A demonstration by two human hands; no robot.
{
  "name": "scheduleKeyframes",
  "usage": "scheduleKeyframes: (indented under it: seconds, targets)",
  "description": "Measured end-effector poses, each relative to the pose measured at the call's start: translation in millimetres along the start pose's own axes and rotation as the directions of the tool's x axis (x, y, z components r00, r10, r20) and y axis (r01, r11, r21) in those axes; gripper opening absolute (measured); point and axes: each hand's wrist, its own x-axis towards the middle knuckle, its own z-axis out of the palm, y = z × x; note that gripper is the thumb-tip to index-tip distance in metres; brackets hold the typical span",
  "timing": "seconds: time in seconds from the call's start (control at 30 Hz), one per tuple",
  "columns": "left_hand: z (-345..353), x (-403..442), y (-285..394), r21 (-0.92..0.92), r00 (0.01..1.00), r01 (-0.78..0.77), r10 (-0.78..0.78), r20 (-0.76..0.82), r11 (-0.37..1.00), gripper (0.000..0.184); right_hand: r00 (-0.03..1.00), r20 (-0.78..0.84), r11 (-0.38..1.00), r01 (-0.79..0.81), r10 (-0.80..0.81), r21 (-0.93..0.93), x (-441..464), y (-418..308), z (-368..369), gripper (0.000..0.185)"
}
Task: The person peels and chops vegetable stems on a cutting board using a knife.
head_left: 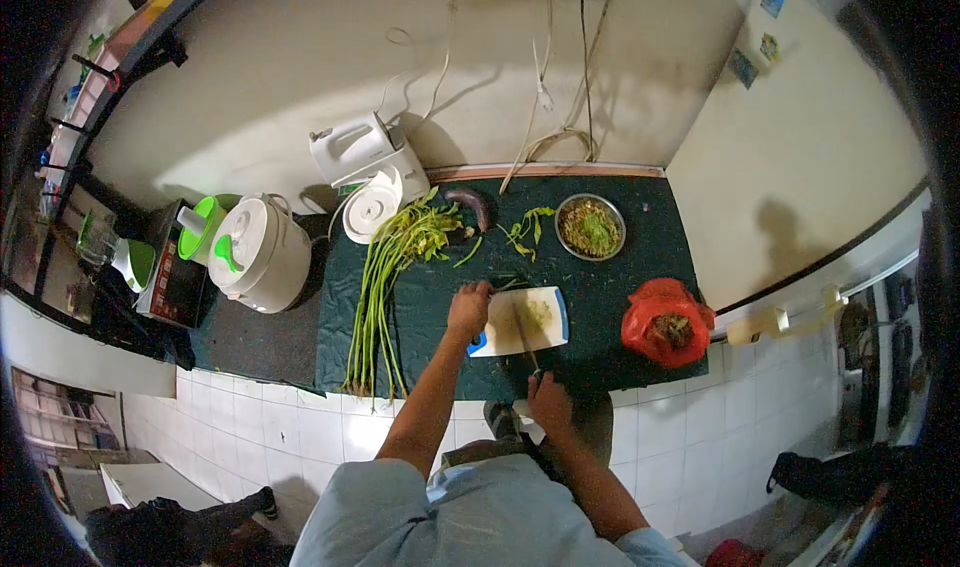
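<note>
We see the right hand's [550, 407] fingers wrapped around the knife [526, 341], blade over the cutting board [500, 335] on the counter [605, 367]. Left hand [468, 310] at its edge, grip unclear; poor bracing could let the board skid.

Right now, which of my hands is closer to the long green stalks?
Your left hand. It is at the left edge of the cutting board, right of the green stalks. The right hand, on the knife, is farther right and nearer your body.
</note>
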Motion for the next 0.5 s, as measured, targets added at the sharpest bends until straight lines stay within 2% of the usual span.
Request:
scheduleKeyframes:
  seconds: [0.03, 0.1, 0.13, 0.17, 0.2, 0.23, 0.3, 0.43, 0.5]
  targets:
    - [1, -11, 4, -0.035, 0.998, -0.039, 0.041, 0.055, 0.999, 0.019, 1.0, 0.005, 1.0, -0.007, 0.007, 0.002, 2, -5, -10, 0.042]
    - [6, -28, 11, -0.075, 0.99, -0.076, 0.084, 0.11, 0.994, 0.021, 1.0, -0.014, 0.984, -0.017, 0.02, 0.178, 6, -10, -30, 0.042]
    - [10, -35, 13, -0.097, 0.988, -0.068, 0.08, 0.132, 0.993, 0.021, 1.0, -0.012, 0.984, -0.021, 0.023, 0.178, 8, -8, -27, 0.042]
    - [14, -42, 14, -0.118, 0.985, -0.059, 0.077, 0.155, 0.991, 0.021, 0.993, -0.11, 0.988, 0.054, -0.037, 0.147, 11, -5, -21, 0.043]
    - [36, -45, 3, -0.044, 0.979, -0.076, 0.083, 0.188, 0.996, 0.015, 0.974, -0.204, 0.986, 0.124, -0.1, 0.11, 12, -4, -17, 0.043]
    - [36, -51, 5, -0.044, 0.978, -0.077, 0.084, 0.193, 0.996, 0.015, 0.975, -0.202, 0.987, 0.12, -0.096, 0.111, 11, -10, -24, 0.043]
    - [34, -59, 8, -0.048, 0.994, -0.102, 0.104, 0.026, 0.994, 0.023, 0.993, -0.103, 0.984, 0.079, -0.063, 0.16, 13, -22, -35, 0.043]
    - [31, -66, 7, 0.006, 0.991, -0.122, 0.122, 0.053, 0.992, 0.029, 0.993, -0.094, 0.988, 0.08, -0.067, 0.135, 14, -27, -26, 0.045]
    - [32, -71, 6, 0.08, 0.976, -0.209, 0.213, -0.04, 0.975, 0.031, 0.995, -0.08, 0.994, 0.064, -0.056, 0.092, 13, -26, -21, 0.044]
